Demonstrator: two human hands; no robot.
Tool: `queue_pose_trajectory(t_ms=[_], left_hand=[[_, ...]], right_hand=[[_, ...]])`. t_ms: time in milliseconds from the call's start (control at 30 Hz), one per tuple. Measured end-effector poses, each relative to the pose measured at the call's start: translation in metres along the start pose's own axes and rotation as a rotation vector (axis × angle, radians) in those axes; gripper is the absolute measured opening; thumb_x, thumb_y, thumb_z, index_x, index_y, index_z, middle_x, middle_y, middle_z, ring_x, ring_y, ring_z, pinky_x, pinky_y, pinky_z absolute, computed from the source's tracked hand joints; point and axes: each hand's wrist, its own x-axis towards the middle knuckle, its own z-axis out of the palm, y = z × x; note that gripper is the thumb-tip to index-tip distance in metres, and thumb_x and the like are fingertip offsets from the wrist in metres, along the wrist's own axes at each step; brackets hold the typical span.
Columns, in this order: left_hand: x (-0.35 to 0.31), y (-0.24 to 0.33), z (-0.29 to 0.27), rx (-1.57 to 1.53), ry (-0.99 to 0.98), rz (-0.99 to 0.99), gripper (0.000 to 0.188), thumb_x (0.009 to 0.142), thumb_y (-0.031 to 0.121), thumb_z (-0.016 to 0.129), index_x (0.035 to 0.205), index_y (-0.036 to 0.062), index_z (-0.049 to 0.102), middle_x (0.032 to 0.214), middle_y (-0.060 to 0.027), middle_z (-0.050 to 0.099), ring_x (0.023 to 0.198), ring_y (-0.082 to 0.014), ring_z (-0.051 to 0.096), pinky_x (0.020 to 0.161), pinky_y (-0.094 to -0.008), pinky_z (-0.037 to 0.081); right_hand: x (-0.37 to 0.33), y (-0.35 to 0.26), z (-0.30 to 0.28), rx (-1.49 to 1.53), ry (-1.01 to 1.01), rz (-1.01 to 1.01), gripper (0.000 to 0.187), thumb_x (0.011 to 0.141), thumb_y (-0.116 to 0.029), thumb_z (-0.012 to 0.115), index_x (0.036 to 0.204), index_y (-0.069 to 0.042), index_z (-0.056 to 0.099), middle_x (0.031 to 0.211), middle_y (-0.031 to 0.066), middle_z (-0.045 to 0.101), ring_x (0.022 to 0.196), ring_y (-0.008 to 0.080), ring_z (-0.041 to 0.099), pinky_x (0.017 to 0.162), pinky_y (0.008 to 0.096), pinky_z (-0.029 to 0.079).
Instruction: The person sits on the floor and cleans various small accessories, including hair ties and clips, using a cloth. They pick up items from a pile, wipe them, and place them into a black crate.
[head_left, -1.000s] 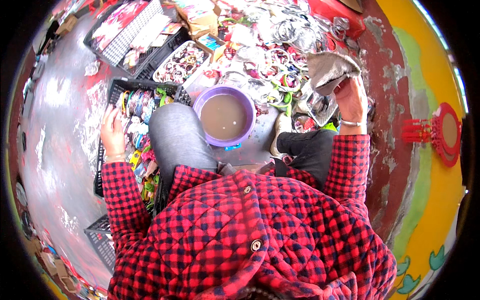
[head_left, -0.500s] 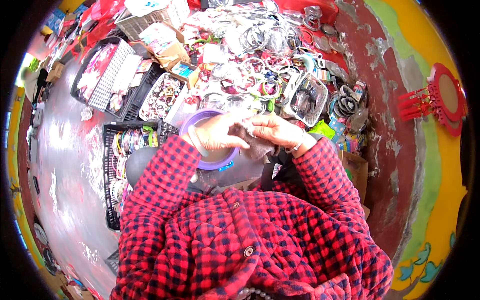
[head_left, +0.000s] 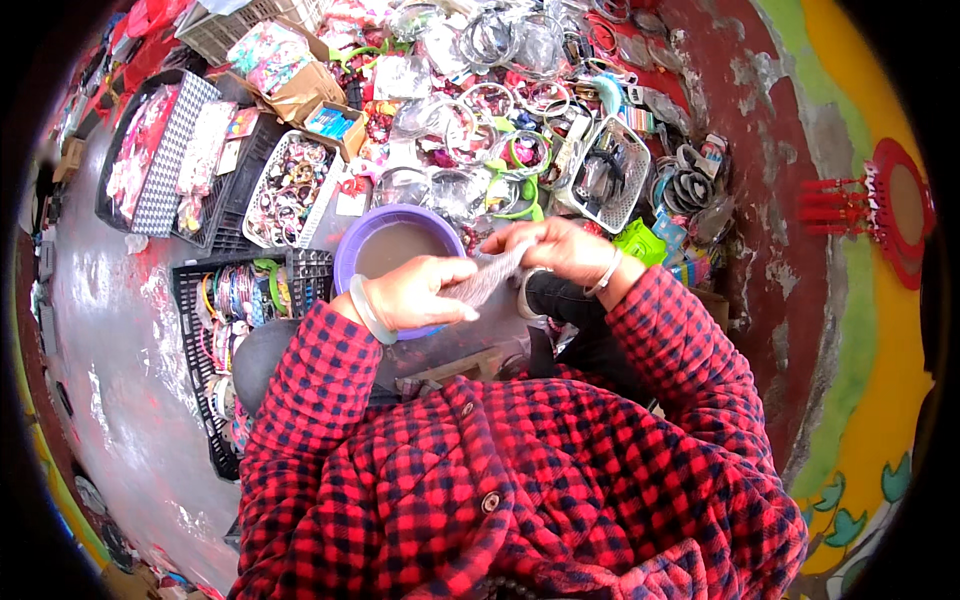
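A greyish-brown cloth [head_left: 487, 278] stretches between my hands in front of my lap. My left hand [head_left: 418, 292], with a pale bangle at the wrist, is closed on the cloth's lower left end, thumb and fingers pinching it. Its upper right end is pinched in my right hand [head_left: 562, 250], which also wears a bangle. Just beyond my left hand stands a purple basin [head_left: 348, 246] holding cloudy, brownish water. My left hand covers part of the basin's near rim.
Left of my knee is a black crate [head_left: 322, 264] of headbands. Behind it stand a white basket [head_left: 292, 190] of small hair items and a black crate [head_left: 150, 160]. A white basket [head_left: 617, 190] sits among bagged headbands ahead. A worn red wall [head_left: 765, 190] rises at right.
The cloth, bunched between my hands before, is now drawn out flatter. My hands have moved apart, the left one down and nearer me. The basin shows more fully as the view shifted.
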Motion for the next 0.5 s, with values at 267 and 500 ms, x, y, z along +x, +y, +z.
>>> queue_pose_trajectory(t_ms=[267, 500], left_hand=[[0.014, -0.038, -0.010, 0.243, 0.747, -0.146, 0.014, 0.077, 0.014, 0.058, 0.084, 0.0023, 0.058, 0.079, -0.0139, 0.060, 0.076, -0.0295, 0.058, 0.066, -0.0362, 0.045], [0.026, -0.036, -0.003, 0.372, 0.576, -0.106, 0.015, 0.080, 0.016, 0.054, 0.081, 0.0020, 0.056, 0.078, -0.0151, 0.059, 0.077, -0.0313, 0.056, 0.068, -0.0388, 0.044]], right_hand=[[0.033, -0.045, -0.079, 0.572, 0.596, -0.296, 0.033, 0.081, -0.026, 0.051, 0.103, -0.002, 0.058, 0.097, 0.0107, 0.062, 0.092, 0.0232, 0.058, 0.086, 0.0384, 0.045], [0.088, 0.009, -0.179, 0.904, 0.715, -0.365, 0.042, 0.085, -0.042, 0.050, 0.110, -0.009, 0.057, 0.103, 0.0102, 0.061, 0.097, 0.0302, 0.057, 0.089, 0.0454, 0.042]])
